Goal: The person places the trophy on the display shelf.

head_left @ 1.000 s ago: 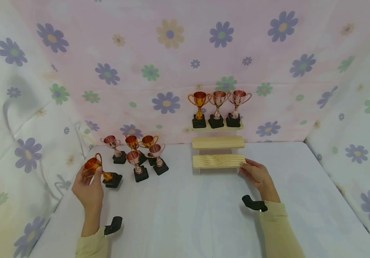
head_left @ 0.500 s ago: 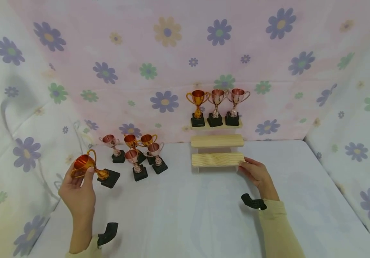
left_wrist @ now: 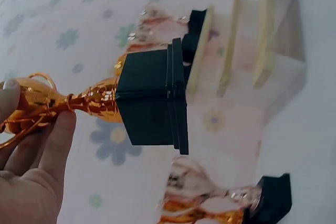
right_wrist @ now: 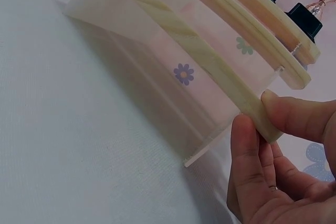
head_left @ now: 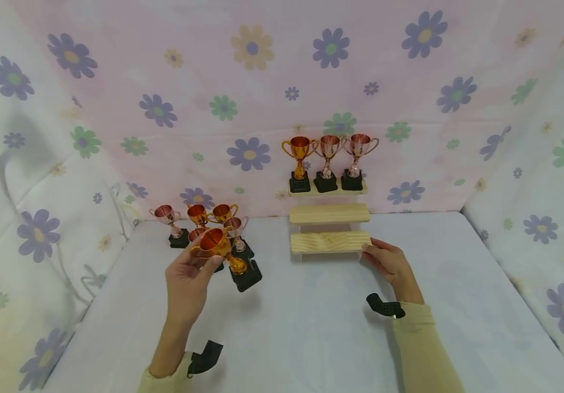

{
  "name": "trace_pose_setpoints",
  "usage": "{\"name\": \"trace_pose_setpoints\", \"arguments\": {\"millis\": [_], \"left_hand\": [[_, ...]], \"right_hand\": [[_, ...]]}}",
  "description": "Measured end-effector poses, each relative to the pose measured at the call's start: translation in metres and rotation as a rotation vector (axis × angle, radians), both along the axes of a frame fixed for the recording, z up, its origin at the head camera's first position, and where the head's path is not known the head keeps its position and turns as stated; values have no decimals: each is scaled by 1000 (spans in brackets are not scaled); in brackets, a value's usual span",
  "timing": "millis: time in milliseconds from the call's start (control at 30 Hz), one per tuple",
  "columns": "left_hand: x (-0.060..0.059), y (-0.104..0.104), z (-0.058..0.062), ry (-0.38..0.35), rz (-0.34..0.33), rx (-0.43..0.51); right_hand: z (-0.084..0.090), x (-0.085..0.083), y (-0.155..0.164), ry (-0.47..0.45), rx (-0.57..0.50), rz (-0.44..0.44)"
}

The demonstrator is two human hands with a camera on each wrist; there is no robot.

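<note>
My left hand grips a gold trophy cup by its bowl, tilted, with its black base pointing right and lifted over the table. In the head view this trophy overlaps a group of standing trophies. My right hand pinches the right end of the lowest wooden step of a three-step display stand; the right wrist view shows thumb on top and fingers below. One gold trophy and two rose-gold trophies stand in a row on the top step.
Behind the held trophy stand several gold and rose-gold trophies, such as a rose-gold one at the far left. The stand's middle step and lowest step bear nothing. Flowered cloth walls enclose the white table at back and sides.
My left hand first drew the gold trophy up and to the left, then carried it right, in front of the other trophies. My right hand stays at the stand's lowest step.
</note>
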State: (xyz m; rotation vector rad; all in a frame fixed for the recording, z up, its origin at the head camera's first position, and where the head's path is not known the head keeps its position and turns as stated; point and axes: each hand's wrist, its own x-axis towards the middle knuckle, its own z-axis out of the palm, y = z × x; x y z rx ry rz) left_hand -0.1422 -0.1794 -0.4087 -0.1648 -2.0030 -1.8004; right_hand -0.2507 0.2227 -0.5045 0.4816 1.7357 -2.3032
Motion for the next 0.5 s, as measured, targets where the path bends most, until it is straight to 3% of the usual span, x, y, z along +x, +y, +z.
{"name": "trace_pose_setpoints", "arguments": {"millis": [133,233,400,500], "left_hand": [[-14,19,-10,68,-168,4],[-24,35,-15,97,-258,5],[-40,65,-12,93,-355,-11],[-53,86,-6,109,-380,-23]], "right_hand": [[-1,-1,0,3,-6,1],[-1,-2,0,2,-2,2],[-1,-1,0,4,10,9],[-1,0,1,5,11,13]]}}
